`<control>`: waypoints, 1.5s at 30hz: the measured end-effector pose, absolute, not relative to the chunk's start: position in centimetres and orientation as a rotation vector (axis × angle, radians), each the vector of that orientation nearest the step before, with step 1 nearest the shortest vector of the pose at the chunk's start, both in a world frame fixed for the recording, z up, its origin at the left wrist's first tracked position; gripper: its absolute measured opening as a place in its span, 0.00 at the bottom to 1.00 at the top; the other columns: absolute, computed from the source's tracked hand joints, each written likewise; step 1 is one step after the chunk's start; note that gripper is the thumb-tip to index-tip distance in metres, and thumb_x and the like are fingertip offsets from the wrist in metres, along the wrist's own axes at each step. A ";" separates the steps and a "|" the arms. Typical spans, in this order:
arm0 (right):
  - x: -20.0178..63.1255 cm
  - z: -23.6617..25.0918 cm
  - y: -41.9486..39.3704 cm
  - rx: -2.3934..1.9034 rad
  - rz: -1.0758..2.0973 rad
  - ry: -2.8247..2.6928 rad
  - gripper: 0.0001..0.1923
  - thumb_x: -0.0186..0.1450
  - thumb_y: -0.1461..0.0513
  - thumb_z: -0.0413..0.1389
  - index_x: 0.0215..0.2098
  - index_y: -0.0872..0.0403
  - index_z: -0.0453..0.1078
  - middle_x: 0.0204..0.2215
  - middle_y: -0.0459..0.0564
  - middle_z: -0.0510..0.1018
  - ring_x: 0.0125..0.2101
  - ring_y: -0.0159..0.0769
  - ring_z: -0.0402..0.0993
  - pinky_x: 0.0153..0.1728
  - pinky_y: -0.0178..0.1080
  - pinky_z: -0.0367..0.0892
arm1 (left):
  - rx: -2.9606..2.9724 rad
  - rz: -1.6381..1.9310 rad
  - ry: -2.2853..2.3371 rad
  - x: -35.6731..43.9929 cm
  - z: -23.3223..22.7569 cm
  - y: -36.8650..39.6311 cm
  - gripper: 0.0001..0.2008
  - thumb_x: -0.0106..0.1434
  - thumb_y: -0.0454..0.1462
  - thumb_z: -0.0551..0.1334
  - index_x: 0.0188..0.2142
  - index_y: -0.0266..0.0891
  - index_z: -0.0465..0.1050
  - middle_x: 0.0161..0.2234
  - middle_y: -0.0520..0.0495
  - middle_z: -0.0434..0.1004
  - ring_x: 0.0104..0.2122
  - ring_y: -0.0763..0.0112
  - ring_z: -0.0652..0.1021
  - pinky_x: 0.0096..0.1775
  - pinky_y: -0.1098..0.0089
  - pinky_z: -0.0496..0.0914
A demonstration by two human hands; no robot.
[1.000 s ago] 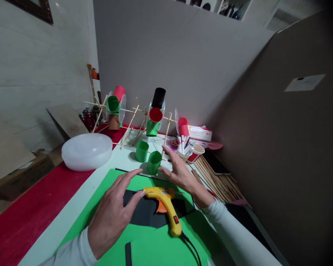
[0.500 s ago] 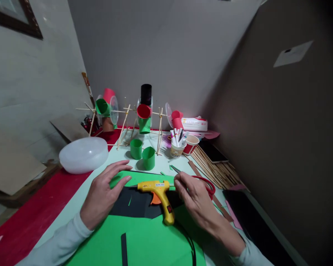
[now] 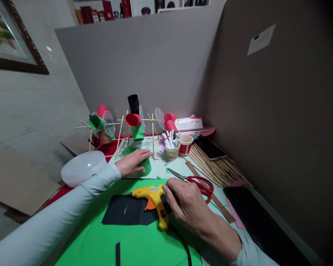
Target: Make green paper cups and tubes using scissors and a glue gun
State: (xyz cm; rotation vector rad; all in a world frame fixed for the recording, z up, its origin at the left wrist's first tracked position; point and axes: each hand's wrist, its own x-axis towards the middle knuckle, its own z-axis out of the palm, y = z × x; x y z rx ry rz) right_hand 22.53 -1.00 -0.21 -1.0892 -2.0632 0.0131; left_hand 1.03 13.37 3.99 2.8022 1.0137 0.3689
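My left hand (image 3: pixel 133 162) reaches over a green paper tube (image 3: pixel 146 168), its fingers stretched out and partly covering it. Whether they touch cannot be made out. Behind that hand a second green tube (image 3: pixel 130 150) is mostly hidden. My right hand (image 3: pixel 187 201) is closed beside the rear end of a yellow hot glue gun (image 3: pixel 155 201); the fingers hide whatever they pinch. The glue gun lies on its side across black paper (image 3: pixel 122 212) on a green sheet (image 3: pixel 100 244). Red-handled scissors (image 3: pixel 195 180) rest just beyond my right hand.
Stick frames carry paper-tube wheels (image 3: pixel 133 119) at the back. A cup of markers (image 3: pixel 172 151), a red-and-white cup (image 3: pixel 186 144), wooden sticks (image 3: pixel 213 166) and a phone (image 3: pixel 211 148) sit to the right. A white balloon (image 3: pixel 83 168) is at left. The gun's cord (image 3: pixel 184 245) runs toward me.
My left hand has moved forward and right, from beside the glue gun's nozzle to the green tubes. The right hand stays near the gun's rear end. The view has tilted up.
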 end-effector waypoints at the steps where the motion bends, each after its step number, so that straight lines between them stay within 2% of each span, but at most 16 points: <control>1: 22.5 -0.2 -1.0 -1.076 0.004 -2.076 0.14 0.72 0.64 0.45 0.28 0.51 0.62 0.22 0.44 0.71 0.20 0.33 0.63 0.24 0.38 0.51 | 2.817 0.343 1.003 1.1 3.9 13.7 0.27 0.56 0.31 0.68 0.57 0.42 0.73 0.59 0.35 0.73 0.59 0.48 0.73 0.57 0.51 0.69; 5: 22.5 -0.5 -1.1 -1.055 -0.020 -2.112 0.14 0.73 0.64 0.44 0.29 0.52 0.64 0.23 0.46 0.73 0.21 0.34 0.65 0.25 0.38 0.51 | 2.872 0.309 0.956 1.3 3.7 14.2 0.24 0.59 0.29 0.65 0.55 0.45 0.75 0.55 0.38 0.75 0.55 0.52 0.75 0.55 0.53 0.70; 10: 22.5 -0.7 -1.1 -1.069 -0.025 -2.137 0.14 0.73 0.64 0.45 0.30 0.52 0.65 0.24 0.47 0.74 0.23 0.34 0.67 0.25 0.38 0.52 | 2.904 0.365 0.934 1.5 2.9 13.8 0.24 0.63 0.35 0.64 0.59 0.46 0.71 0.57 0.37 0.73 0.55 0.51 0.72 0.57 0.51 0.68; 15: 22.6 -0.7 -0.9 -1.089 -0.025 -2.151 0.14 0.73 0.64 0.45 0.30 0.53 0.65 0.24 0.47 0.74 0.23 0.34 0.69 0.25 0.39 0.51 | 2.895 0.461 0.931 1.2 2.2 13.4 0.32 0.62 0.42 0.67 0.64 0.43 0.63 0.66 0.33 0.62 0.63 0.47 0.65 0.61 0.45 0.61; 18: 22.7 -0.6 -0.7 -1.107 -0.019 -2.141 0.13 0.73 0.63 0.45 0.30 0.53 0.65 0.24 0.47 0.74 0.22 0.35 0.68 0.25 0.39 0.51 | 2.881 0.518 0.923 0.4 2.7 13.1 0.36 0.60 0.45 0.68 0.65 0.39 0.60 0.68 0.31 0.57 0.67 0.50 0.60 0.65 0.48 0.57; 21: 22.8 -0.6 -0.6 -1.121 -0.006 -2.123 0.13 0.72 0.64 0.46 0.30 0.53 0.64 0.25 0.48 0.74 0.23 0.35 0.69 0.25 0.39 0.51 | 2.862 0.545 0.947 -0.7 3.4 13.0 0.29 0.61 0.46 0.67 0.59 0.38 0.67 0.67 0.30 0.61 0.67 0.51 0.62 0.64 0.48 0.59; 24: 22.9 -0.7 -0.6 -1.125 0.015 -2.111 0.12 0.72 0.64 0.46 0.30 0.53 0.64 0.25 0.48 0.74 0.23 0.35 0.69 0.26 0.38 0.51 | 2.850 0.528 0.962 -1.4 3.4 13.1 0.16 0.62 0.44 0.67 0.46 0.39 0.75 0.65 0.32 0.66 0.63 0.50 0.68 0.60 0.48 0.64; 27: 22.9 -0.7 -0.6 -1.121 0.045 -2.104 0.12 0.72 0.64 0.47 0.30 0.52 0.63 0.24 0.47 0.74 0.22 0.35 0.67 0.25 0.38 0.51 | 2.851 0.530 0.949 -1.3 2.6 13.4 0.05 0.63 0.38 0.65 0.35 0.38 0.77 0.63 0.33 0.69 0.63 0.50 0.68 0.61 0.47 0.64; 33: 23.0 -0.6 -0.6 -1.124 0.126 -2.034 0.12 0.71 0.64 0.48 0.28 0.51 0.61 0.23 0.47 0.71 0.22 0.35 0.65 0.26 0.38 0.51 | 2.844 0.627 0.905 -0.2 3.2 13.0 0.07 0.62 0.35 0.65 0.27 0.38 0.75 0.62 0.33 0.69 0.68 0.46 0.59 0.65 0.43 0.55; 35: 23.1 -0.3 -0.6 -1.135 0.170 -1.963 0.13 0.71 0.64 0.49 0.27 0.51 0.60 0.22 0.45 0.70 0.21 0.34 0.64 0.26 0.38 0.53 | 2.829 0.678 0.900 0.0 4.5 11.8 0.07 0.63 0.37 0.65 0.29 0.38 0.75 0.64 0.31 0.67 0.68 0.46 0.60 0.65 0.44 0.56; 37: 23.1 0.2 -0.6 -1.141 0.229 -1.881 0.13 0.71 0.64 0.49 0.27 0.51 0.60 0.23 0.45 0.70 0.23 0.34 0.66 0.26 0.37 0.56 | 2.803 0.731 0.908 0.0 5.8 10.2 0.09 0.63 0.39 0.65 0.28 0.38 0.73 0.63 0.30 0.68 0.64 0.47 0.67 0.62 0.47 0.60; 39: 23.1 0.7 -0.8 -1.136 0.298 -1.815 0.08 0.71 0.63 0.51 0.32 0.52 0.64 0.27 0.47 0.74 0.27 0.35 0.71 0.30 0.36 0.63 | 2.763 0.763 0.911 0.0 6.9 8.3 0.11 0.64 0.42 0.65 0.28 0.39 0.71 0.62 0.31 0.70 0.60 0.50 0.72 0.59 0.51 0.65; 40: 23.1 0.9 -0.8 -1.128 0.330 -1.798 0.04 0.70 0.62 0.53 0.36 0.53 0.66 0.32 0.49 0.76 0.31 0.35 0.74 0.33 0.35 0.66 | 2.741 0.765 0.907 0.0 7.3 7.3 0.12 0.64 0.42 0.66 0.28 0.39 0.70 0.61 0.32 0.71 0.59 0.51 0.73 0.58 0.53 0.66; 41: 23.0 1.0 -0.9 -1.118 0.372 -1.794 0.05 0.69 0.61 0.54 0.42 0.54 0.67 0.37 0.51 0.78 0.36 0.37 0.75 0.37 0.36 0.69 | 2.704 0.770 0.907 0.1 7.6 6.4 0.13 0.64 0.43 0.66 0.27 0.40 0.69 0.61 0.33 0.72 0.58 0.53 0.74 0.57 0.55 0.67; 43: 22.7 1.1 -1.1 -1.112 0.503 -1.807 0.20 0.67 0.57 0.59 0.54 0.56 0.66 0.48 0.55 0.77 0.47 0.41 0.75 0.47 0.40 0.70 | 2.588 0.805 0.900 0.2 7.9 4.7 0.12 0.63 0.42 0.67 0.28 0.40 0.69 0.61 0.36 0.72 0.57 0.54 0.74 0.56 0.56 0.66; 45: 22.3 0.8 -1.3 -1.124 0.675 -1.834 0.35 0.63 0.52 0.63 0.64 0.55 0.60 0.58 0.58 0.72 0.56 0.46 0.70 0.55 0.47 0.67 | 2.538 0.828 0.907 0.3 7.9 3.2 0.12 0.63 0.40 0.67 0.27 0.40 0.68 0.61 0.38 0.72 0.57 0.55 0.73 0.56 0.57 0.65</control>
